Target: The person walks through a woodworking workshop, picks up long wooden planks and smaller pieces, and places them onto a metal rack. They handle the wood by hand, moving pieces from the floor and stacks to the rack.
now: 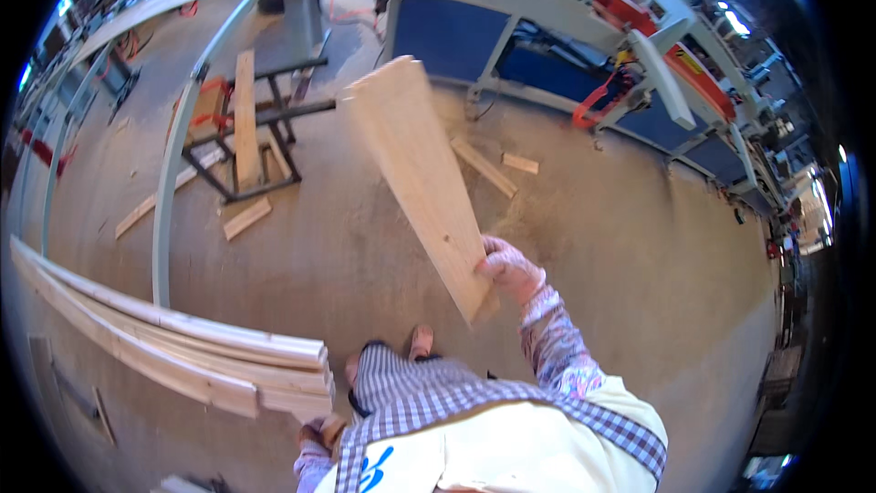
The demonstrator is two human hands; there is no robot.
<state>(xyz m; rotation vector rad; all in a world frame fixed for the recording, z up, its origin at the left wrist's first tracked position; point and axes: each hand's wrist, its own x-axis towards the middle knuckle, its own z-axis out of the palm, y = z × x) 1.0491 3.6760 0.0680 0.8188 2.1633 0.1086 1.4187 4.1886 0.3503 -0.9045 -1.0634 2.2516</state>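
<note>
My right hand [513, 269] is closed around the near end of a pale wooden board [422, 187]. The board tilts up and away to the left, its far end slightly blurred, with stepped edges there that look like more than one layer. Low in the picture, my left hand [316, 435] is beside the near end of a stack of long boards [292, 374]. A small tan surface shows next to it. Its fingers are dark and mostly hidden, so its grip is unclear.
A dark metal stand [290, 111] carries a plank [245, 119]. Offcuts [484, 167] lie on the floor [630, 246]. A long machine with blue panels [449, 36] spans the far side. A grey metal frame post [173, 173] rises by the board stack.
</note>
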